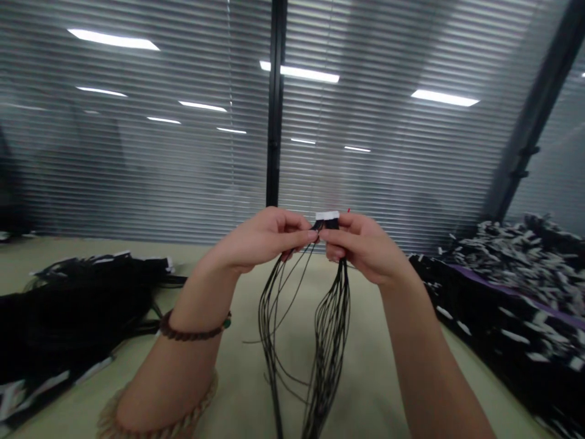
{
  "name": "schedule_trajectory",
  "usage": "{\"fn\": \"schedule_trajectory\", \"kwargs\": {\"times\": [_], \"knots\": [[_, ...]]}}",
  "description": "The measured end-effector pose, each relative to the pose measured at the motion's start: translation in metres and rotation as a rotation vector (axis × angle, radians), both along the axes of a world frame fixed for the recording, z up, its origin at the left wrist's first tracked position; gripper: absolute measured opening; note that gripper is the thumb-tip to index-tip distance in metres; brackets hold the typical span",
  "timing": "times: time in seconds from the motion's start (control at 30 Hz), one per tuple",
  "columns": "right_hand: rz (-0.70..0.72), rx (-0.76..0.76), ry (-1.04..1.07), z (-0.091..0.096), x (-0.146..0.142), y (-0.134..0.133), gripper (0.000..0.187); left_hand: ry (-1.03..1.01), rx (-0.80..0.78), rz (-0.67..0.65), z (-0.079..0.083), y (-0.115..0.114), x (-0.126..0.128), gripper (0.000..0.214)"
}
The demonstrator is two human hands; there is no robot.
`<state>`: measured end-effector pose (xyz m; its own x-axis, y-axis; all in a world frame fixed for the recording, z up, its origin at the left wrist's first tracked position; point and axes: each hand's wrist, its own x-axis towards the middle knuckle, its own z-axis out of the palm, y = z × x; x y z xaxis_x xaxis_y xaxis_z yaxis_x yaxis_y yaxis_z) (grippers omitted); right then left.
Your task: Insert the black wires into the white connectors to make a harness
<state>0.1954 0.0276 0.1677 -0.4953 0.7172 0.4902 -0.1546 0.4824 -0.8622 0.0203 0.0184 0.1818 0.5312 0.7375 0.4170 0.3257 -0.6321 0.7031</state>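
A wire harness hangs between my hands: a white connector (327,216) at the top, with many thin black wires (333,329) falling in two bundles toward the table. My left hand (278,235) is closed, thumb and fingers pinching the wires just below the connector's left end. Closed as well, my right hand (359,241) grips the connector's right end and the wire bundle under it. The two thumb tips nearly meet. A few loose wires curve out from the left bundle. The lower ends run out of view at the bottom.
On the left of the pale table (365,378) lies a pile of black harnesses (82,317) with white connectors. A larger heap of black cables (512,329) with white ends fills the right side. Behind stands a glass partition with blinds (183,152).
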Motion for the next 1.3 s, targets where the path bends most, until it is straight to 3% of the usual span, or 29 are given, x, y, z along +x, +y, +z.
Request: {"fn": "schedule_trajectory", "kwargs": {"times": [0.1,0.33,0.5,0.7,0.87,1.07,1.3], "knots": [[-0.108,0.063,0.014,-0.002,-0.001,0.003,0.021,0.006,0.011,0.011,0.000,0.001,0.001,0.021],[-0.127,0.078,0.014,-0.002,0.001,0.004,0.015,-0.060,0.031,0.038,-0.002,0.005,0.004,0.015],[-0.122,0.051,0.036,-0.002,-0.001,0.008,0.017,-0.240,0.302,0.189,-0.007,0.013,0.016,0.011],[-0.190,0.085,0.038,-0.003,0.000,0.010,0.016,-0.190,0.583,0.330,-0.012,0.017,0.025,0.006],[-0.262,0.099,0.060,-0.005,0.000,0.013,0.017,-0.063,0.464,0.367,-0.009,0.013,0.021,0.016],[-0.336,0.117,0.107,-0.005,-0.005,0.014,0.015,-0.047,0.377,0.213,-0.012,0.013,0.024,0.020],[-0.343,0.095,0.174,-0.002,-0.001,0.013,0.020,-0.053,0.319,0.166,-0.017,0.018,0.032,0.020]]}}
